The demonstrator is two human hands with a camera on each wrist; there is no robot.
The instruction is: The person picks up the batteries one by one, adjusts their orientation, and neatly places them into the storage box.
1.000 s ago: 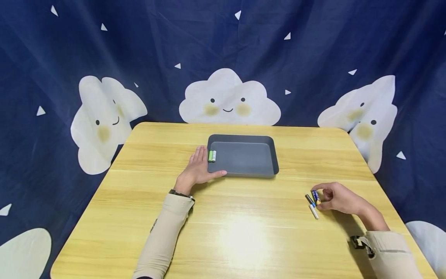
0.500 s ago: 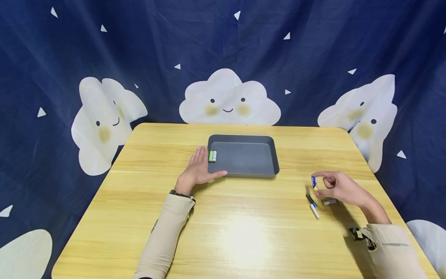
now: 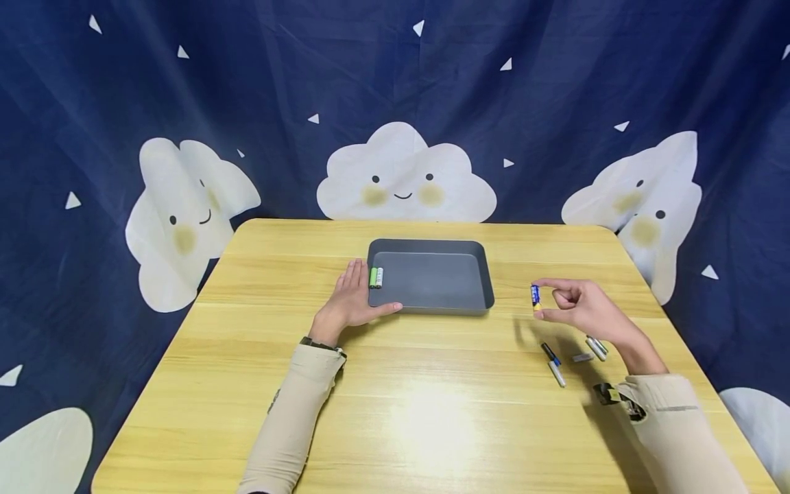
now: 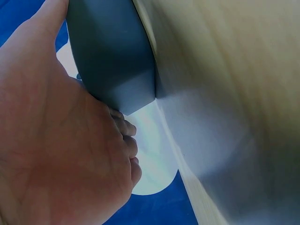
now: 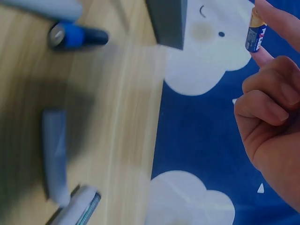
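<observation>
My right hand (image 3: 591, 309) pinches a small blue and yellow battery (image 3: 535, 298) by its ends between thumb and index finger, above the table right of the tray. In the right wrist view the battery (image 5: 256, 33) stands nearly upright, its other fingers curled clear of it. My left hand (image 3: 353, 299) lies with straight fingers along the left side of the dark grey tray (image 3: 432, 278), the thumb at its front edge. Inside the tray, a green battery (image 3: 373, 278) and a white battery (image 3: 379, 277) lie side by side against the left wall.
On the wooden table (image 3: 308, 412), below the right hand, lie a black and blue battery (image 3: 551, 353), a white battery (image 3: 557, 374), a grey piece (image 3: 583, 357) and a white-green battery (image 3: 596, 347). A dark blue cloud-print curtain (image 3: 395, 68) hangs behind the table.
My right hand has lifted the blue and yellow battery from beside the others and carried it up and left toward the tray. The left hand has stayed at the tray.
</observation>
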